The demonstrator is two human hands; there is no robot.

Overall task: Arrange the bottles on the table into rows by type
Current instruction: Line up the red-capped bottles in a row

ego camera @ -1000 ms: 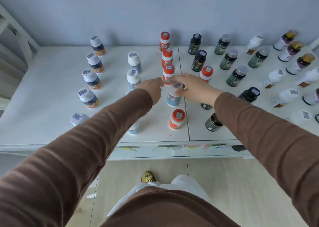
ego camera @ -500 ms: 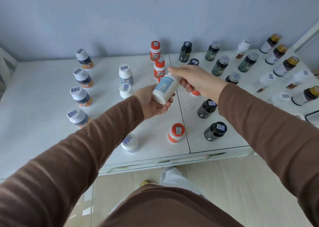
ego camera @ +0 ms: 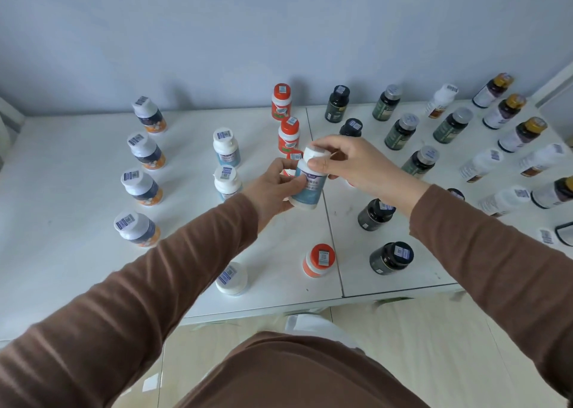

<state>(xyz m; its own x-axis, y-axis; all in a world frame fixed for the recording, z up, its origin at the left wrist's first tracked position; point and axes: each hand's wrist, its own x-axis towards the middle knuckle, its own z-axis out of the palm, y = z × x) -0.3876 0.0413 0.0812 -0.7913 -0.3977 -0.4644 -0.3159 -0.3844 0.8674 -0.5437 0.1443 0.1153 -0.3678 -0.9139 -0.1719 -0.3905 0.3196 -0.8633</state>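
Note:
A white bottle with a light-blue label (ego camera: 310,184) is held above the white table (ego camera: 77,252), nearly upright. My right hand (ego camera: 356,166) pinches its cap from the right. My left hand (ego camera: 273,187) grips its lower body from the left. Two matching blue-label bottles (ego camera: 226,147) stand in a column left of my left hand, and a third (ego camera: 232,279) stands near the front edge. Behind the hands runs a column of orange-capped bottles (ego camera: 281,101), partly hidden.
Several white-capped bottles with dark and orange labels (ego camera: 144,152) line the left side. A lone orange-capped bottle (ego camera: 319,260) and dark bottles (ego camera: 391,258) stand near the front. Rows of dark green, white and gold-capped bottles (ego camera: 452,125) fill the right. The wall is close behind.
My right hand lifted the blue-label bottle off the table and my left hand took hold of its body. The bottle went from tilted to nearly upright.

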